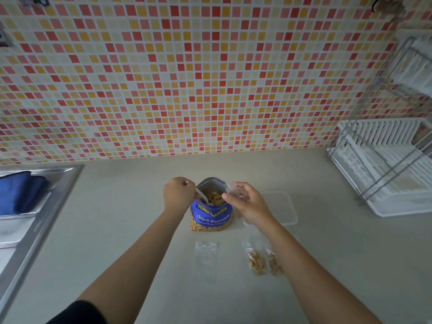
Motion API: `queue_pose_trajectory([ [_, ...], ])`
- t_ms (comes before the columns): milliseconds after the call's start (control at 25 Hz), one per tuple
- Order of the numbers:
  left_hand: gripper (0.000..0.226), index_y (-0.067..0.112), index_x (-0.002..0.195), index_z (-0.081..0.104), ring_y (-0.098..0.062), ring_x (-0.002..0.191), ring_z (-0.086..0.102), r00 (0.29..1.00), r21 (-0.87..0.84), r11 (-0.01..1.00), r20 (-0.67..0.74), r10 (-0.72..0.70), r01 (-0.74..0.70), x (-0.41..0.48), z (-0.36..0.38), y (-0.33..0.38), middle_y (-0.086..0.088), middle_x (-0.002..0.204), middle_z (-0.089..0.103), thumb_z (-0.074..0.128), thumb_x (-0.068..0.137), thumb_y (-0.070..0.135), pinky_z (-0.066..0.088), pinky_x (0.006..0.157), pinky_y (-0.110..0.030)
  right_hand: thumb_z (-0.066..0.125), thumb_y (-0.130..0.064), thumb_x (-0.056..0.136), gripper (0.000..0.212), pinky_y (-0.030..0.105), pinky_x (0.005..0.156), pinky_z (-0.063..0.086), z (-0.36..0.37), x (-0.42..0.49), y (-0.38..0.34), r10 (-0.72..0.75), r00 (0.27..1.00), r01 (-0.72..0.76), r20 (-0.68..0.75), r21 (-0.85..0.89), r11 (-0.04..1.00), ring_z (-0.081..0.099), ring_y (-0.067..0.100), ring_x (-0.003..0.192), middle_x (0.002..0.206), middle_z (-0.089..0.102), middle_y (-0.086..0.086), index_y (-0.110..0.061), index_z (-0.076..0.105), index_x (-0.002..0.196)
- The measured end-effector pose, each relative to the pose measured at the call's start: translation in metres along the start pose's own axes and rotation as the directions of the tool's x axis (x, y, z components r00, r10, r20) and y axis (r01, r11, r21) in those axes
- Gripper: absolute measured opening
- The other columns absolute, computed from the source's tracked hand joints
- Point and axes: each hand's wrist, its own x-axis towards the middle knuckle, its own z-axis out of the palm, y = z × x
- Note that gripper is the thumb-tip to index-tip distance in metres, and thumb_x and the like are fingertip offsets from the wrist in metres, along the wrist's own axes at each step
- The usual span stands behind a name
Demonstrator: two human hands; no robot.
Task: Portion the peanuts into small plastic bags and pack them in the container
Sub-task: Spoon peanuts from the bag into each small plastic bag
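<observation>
Left hand (178, 191): gripping spoon (201, 195), bowl down in pouch (211, 206). Right hand (247, 202): pinching small bag (232, 189) at pouch mouth, just right of spoon. Filled bags (263, 261), spare bag (205, 260) nearer body; container (284, 206) right, behind right hand.

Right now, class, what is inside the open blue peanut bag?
Inside the blue peanut bag lie peanuts, and a white spoon held by the left hand dips into them. The spoon's bowl is buried, and how deep the peanuts go is hidden.
</observation>
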Motion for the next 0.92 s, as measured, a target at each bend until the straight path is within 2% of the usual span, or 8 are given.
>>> queue_pose_trajectory([
  [80, 0.026, 0.013, 0.068, 0.064, -0.018, 0.059, 0.064, 0.997, -0.100, 0.994, 0.057, -0.044, 0.049, -0.002, -0.002, 0.001, -0.003, 0.056, 0.066, 0.048, 0.087, 0.006, 0.056, 0.066, -0.032, 0.074, -0.043, 0.071, 0.046, 0.016, 0.072, 0.045, -0.001, 0.000, -0.001, 0.000, 1.000, 0.000, 0.014, 0.002, 1.000, 0.059, 0.002, 0.096, 0.104, 0.061, -0.016, -0.030, 0.053, 0.110],
  [200, 0.019, 0.007, 0.082, 0.065, -0.017, 0.060, 0.064, 0.991, -0.210, 0.972, 0.108, -0.080, 0.102, -0.001, -0.006, -0.003, -0.009, 0.067, 0.067, 0.048, 0.090, 0.007, 0.054, 0.061, -0.025, 0.072, -0.036, 0.076, 0.044, 0.007, 0.059, 0.044, -0.003, -0.002, -0.005, 0.015, 0.999, -0.017, 0.041, 0.029, 0.999, 0.056, -0.006, 0.087, 0.098, 0.057, -0.020, -0.025, 0.052, 0.114],
  [280, 0.018, 0.004, 0.089, 0.065, -0.018, 0.063, 0.063, 0.986, -0.274, 0.952, 0.128, -0.107, 0.138, 0.001, -0.008, -0.007, -0.012, 0.071, 0.066, 0.047, 0.091, 0.006, 0.052, 0.059, -0.022, 0.071, -0.030, 0.079, 0.045, 0.003, 0.054, 0.043, -0.005, -0.002, -0.005, 0.036, 0.998, -0.042, 0.059, 0.087, 0.995, 0.056, -0.005, 0.086, 0.102, 0.060, -0.013, -0.019, 0.052, 0.117],
  [400, 0.017, 0.002, 0.093, 0.063, -0.017, 0.064, 0.063, 0.977, -0.378, 0.905, 0.148, -0.151, 0.197, 0.004, -0.010, -0.010, -0.013, 0.074, 0.065, 0.046, 0.091, 0.005, 0.053, 0.056, -0.019, 0.072, -0.030, 0.077, 0.048, 0.007, 0.057, 0.046, -0.006, -0.002, -0.006, 0.037, 0.998, -0.041, 0.047, 0.108, 0.993, 0.057, 0.001, 0.093, 0.115, 0.060, -0.003, -0.017, 0.052, 0.118],
  [520, 0.017, 0.000, 0.097, 0.060, -0.016, 0.067, 0.063, 0.969, -0.473, 0.846, 0.161, -0.189, 0.244, 0.008, -0.015, -0.012, -0.014, 0.081, 0.063, 0.045, 0.092, 0.006, 0.051, 0.048, -0.015, 0.076, -0.031, 0.073, 0.046, 0.013, 0.066, 0.047, -0.011, -0.002, -0.009, -0.003, 0.999, 0.006, -0.036, 0.092, 0.996, 0.056, -0.001, 0.090, 0.106, 0.056, -0.011, -0.024, 0.053, 0.112],
  [640, 0.016, -0.001, 0.099, 0.060, -0.016, 0.070, 0.061, 0.965, -0.514, 0.817, 0.149, -0.217, 0.264, 0.012, -0.022, -0.017, -0.013, 0.082, 0.061, 0.046, 0.092, 0.005, 0.051, 0.053, -0.017, 0.078, -0.047, 0.061, 0.056, 0.019, 0.067, 0.047, -0.015, 0.000, -0.010, -0.057, 0.995, 0.054, -0.079, -0.037, 0.998, 0.059, 0.009, 0.093, 0.108, 0.058, -0.010, -0.032, 0.055, 0.109],
  [760, 0.017, -0.002, 0.100, 0.059, -0.016, 0.070, 0.059, 0.964, -0.519, 0.812, 0.124, -0.237, 0.266, 0.018, -0.028, -0.021, -0.012, 0.077, 0.060, 0.046, 0.091, 0.005, 0.048, 0.061, -0.022, 0.081, -0.043, 0.061, 0.057, 0.014, 0.066, 0.045, -0.015, 0.000, -0.015, -0.119, 0.990, 0.103, -0.072, -0.198, 0.975, 0.057, 0.005, 0.087, 0.102, 0.058, -0.015, -0.030, 0.057, 0.111],
  [920, 0.017, -0.001, 0.099, 0.059, -0.017, 0.069, 0.058, 0.966, -0.520, 0.817, 0.087, -0.242, 0.251, 0.023, -0.038, -0.022, -0.011, 0.075, 0.059, 0.045, 0.090, 0.005, 0.047, 0.062, -0.022, 0.078, -0.044, 0.064, 0.060, 0.029, 0.080, 0.049, -0.008, 0.001, -0.021, -0.198, 0.980, 0.160, -0.024, -0.495, 0.854, 0.057, 0.012, 0.095, 0.110, 0.060, -0.008, -0.024, 0.057, 0.117],
])
